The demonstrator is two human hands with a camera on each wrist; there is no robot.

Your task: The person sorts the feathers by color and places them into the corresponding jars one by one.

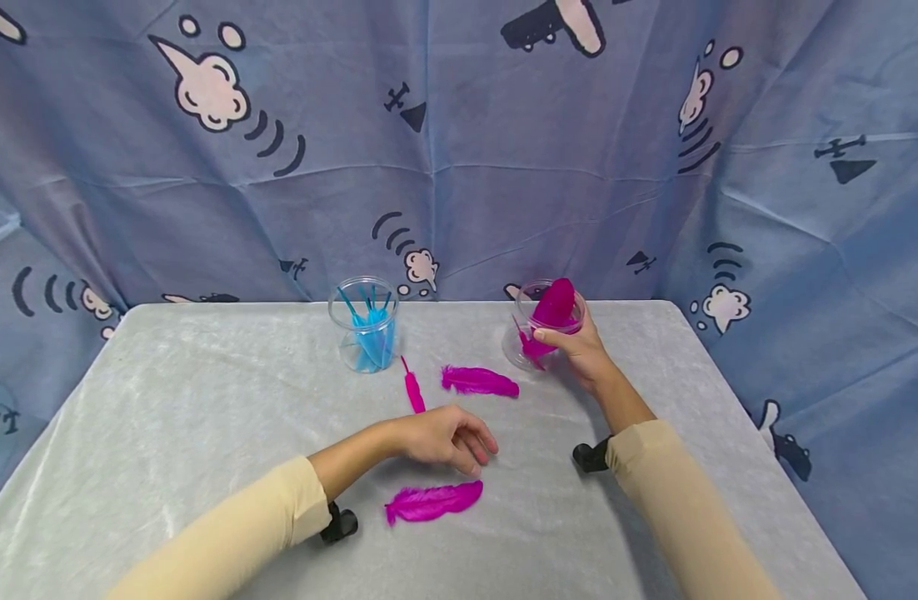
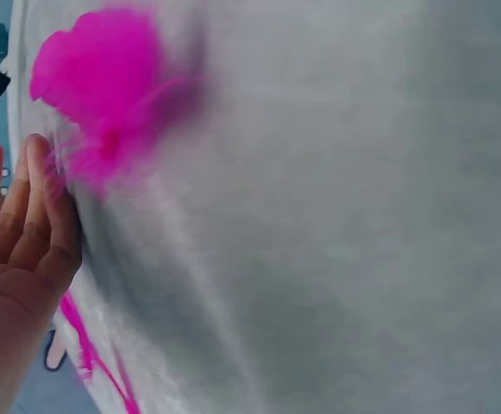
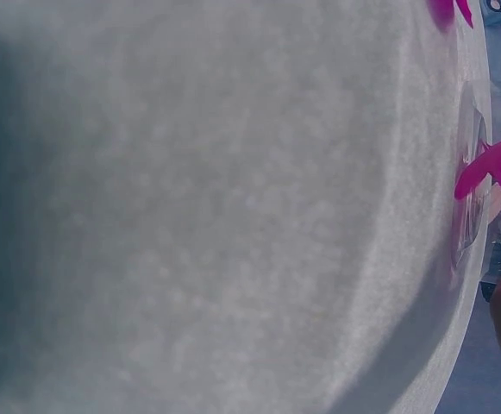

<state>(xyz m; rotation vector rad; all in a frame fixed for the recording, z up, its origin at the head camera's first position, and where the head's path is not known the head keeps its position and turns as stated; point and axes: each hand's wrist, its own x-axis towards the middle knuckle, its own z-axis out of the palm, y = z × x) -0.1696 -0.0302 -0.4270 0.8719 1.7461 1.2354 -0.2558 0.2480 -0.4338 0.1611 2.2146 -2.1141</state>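
At the back right, my right hand (image 1: pixel 585 354) grips a clear plastic cup (image 1: pixel 510 343), its thumb on the near side and the other fingers hidden behind. Magenta feathers (image 1: pixel 555 302) stand in that cup, one rising above its rim. My left hand (image 1: pixel 438 437) is over the middle of the table, palm down with loosely bent fingers and nothing in them. Just in front of it lies a magenta feather (image 1: pixel 435 502), seen large in the left wrist view beside the fingers (image 2: pixel 39 216). Beyond the left hand lie another magenta feather (image 1: pixel 480 382) and a narrow pink feather (image 1: pixel 413 392).
A second clear cup (image 1: pixel 346 346) holding several blue feathers (image 1: pixel 374 333) stands at the back, left of the middle. Pale grey cloth covers the table (image 1: pixel 204 417). A blue patterned curtain (image 1: pixel 466 125) hangs close behind the table's back edge.
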